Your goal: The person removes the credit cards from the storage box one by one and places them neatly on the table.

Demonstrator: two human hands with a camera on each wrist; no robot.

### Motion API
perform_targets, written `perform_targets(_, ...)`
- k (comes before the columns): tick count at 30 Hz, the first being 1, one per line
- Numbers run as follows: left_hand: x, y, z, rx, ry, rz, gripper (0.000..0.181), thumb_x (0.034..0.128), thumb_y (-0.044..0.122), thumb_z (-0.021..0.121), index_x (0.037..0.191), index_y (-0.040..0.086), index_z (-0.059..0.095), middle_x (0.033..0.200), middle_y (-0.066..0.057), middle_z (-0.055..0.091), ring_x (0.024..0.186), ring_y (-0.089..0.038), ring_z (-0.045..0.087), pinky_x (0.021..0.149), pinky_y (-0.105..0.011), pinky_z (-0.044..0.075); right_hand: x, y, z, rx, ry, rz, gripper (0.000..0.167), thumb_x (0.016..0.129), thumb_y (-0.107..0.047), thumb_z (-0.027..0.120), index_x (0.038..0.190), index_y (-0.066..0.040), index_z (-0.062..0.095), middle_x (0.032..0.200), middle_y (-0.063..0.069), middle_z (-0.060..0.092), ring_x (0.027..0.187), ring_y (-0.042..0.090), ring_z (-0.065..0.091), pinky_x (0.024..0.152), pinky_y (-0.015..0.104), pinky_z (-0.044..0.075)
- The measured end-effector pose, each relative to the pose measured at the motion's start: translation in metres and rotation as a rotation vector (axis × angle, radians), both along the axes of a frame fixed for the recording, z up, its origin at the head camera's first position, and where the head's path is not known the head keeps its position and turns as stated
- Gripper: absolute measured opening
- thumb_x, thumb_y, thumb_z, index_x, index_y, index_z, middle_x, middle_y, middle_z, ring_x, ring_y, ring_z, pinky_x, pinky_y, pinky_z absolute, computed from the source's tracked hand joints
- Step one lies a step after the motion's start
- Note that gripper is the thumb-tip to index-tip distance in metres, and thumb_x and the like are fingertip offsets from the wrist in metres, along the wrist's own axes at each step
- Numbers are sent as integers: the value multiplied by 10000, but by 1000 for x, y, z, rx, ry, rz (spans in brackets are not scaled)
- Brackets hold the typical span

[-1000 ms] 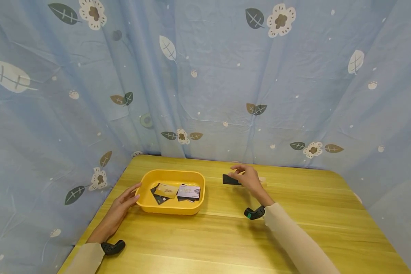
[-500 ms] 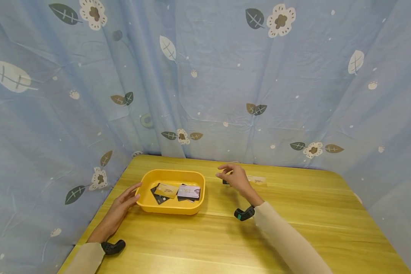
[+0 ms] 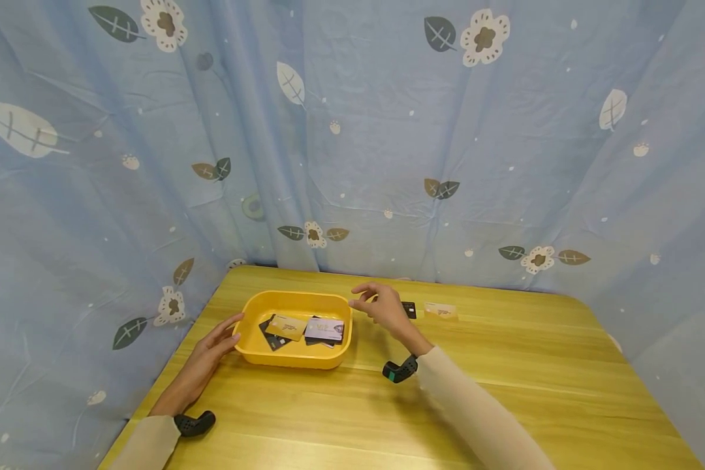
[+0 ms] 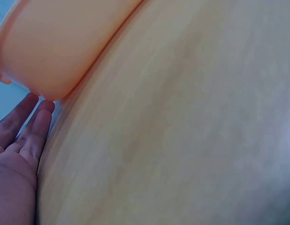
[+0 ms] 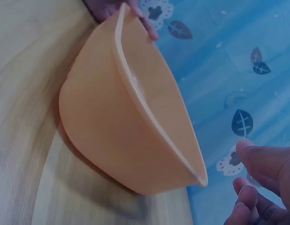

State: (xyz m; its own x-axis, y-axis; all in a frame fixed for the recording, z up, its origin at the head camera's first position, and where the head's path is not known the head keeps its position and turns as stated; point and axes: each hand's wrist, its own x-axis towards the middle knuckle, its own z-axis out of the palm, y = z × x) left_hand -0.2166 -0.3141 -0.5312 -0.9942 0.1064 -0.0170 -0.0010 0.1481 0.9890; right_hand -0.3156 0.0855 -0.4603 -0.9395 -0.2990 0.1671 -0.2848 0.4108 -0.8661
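A yellow basin (image 3: 294,360) holds several cards, among them a gold card (image 3: 286,327) and a pale card (image 3: 324,328) with dark ones under them. At its left end my left hand (image 3: 196,365) rests against the rim with relaxed fingers; the left wrist view shows this hand (image 4: 20,145) at the basin's outer wall (image 4: 56,51). Just right of the opposite rim hovers my right hand (image 3: 388,313), thumb and fingers apart; in the right wrist view this hand (image 5: 267,183) shows no card. A black card (image 3: 410,309), partly hidden behind it, lies on the table.
Another gold card (image 3: 440,310) lies on the wooden table (image 3: 505,365) to the right of the black one. A blue patterned curtain (image 3: 376,163) hangs behind the table and along its sides.
My right hand has moved left from over the black card to beside the basin's right rim, uncovering part of the black card and the gold card. The left hand has stayed in place.
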Motion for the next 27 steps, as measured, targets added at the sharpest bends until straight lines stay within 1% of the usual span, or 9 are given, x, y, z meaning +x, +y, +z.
perform_targets(4,0,0,1,-7,2,0,619,1080,395,538,1634,234,315,1715,-65,118,1559,-350,109,972,-104,365,2,-11,0,18,15,24,339,926,-280,799,1206,-97,745,900,13,669,692,238,588,531,375,526)
perform_targets(7,0,0,1,-10,1,2,618,1079,398,538,1634,239,316,1715,-65,120,1559,-351,111,971,-108,371,5,-19,1,21,17,40,345,924,-289,801,1205,-96,742,893,10,675,716,202,594,550,382,543)
perform_targets(10,1,1,1,-12,-1,2,613,1081,395,535,1634,241,317,1714,-62,123,1559,-350,115,994,-134,367,7,-27,2,21,16,53,306,923,-286,802,1180,-128,750,894,10,678,739,196,608,558,372,550)
perform_targets(13,0,1,1,-14,-2,2,611,1083,392,534,1634,240,318,1713,-62,128,1559,-348,117,1070,-220,354,8,-35,1,23,24,57,255,918,-274,808,1144,-165,761,889,6,680,778,180,619,571,312,530)
perform_targets(16,0,1,1,-15,-4,3,618,1079,402,538,1633,241,319,1713,-58,131,1560,-342,119,1154,-359,315,9,-43,-1,27,29,60,226,919,-264,807,1126,-185,765,878,-7,681,825,187,628,598,286,511)
perform_targets(20,-1,0,2,-10,-6,2,628,1074,412,545,1634,240,318,1714,-54,127,1561,-340,111,1199,-518,239,10,-53,-3,-6,0,84,227,924,-247,803,1131,-164,759,866,10,674,746,393,644,574,378,548)
perform_targets(23,-1,0,1,0,-7,3,627,1074,407,547,1633,239,320,1716,-57,116,1563,-348,95,1205,-561,208,13,-60,-4,-41,-38,113,225,931,-231,796,1135,-151,749,871,45,672,694,530,611,570,511,563)
perform_targets(25,-1,0,1,-1,-9,3,627,1074,408,546,1634,241,319,1717,-53,111,1563,-348,90,1205,-496,240,14,-65,-5,-54,-60,130,222,934,-230,793,1138,-157,744,877,58,676,688,555,596,592,573,554)
perform_targets(27,0,0,1,0,-10,5,627,1072,409,549,1632,243,323,1717,-54,112,1563,-349,93,1171,-364,310,15,-70,-6,-49,-71,141,220,938,-234,788,1142,-167,741,878,48,679,681,549,595,613,603,548)
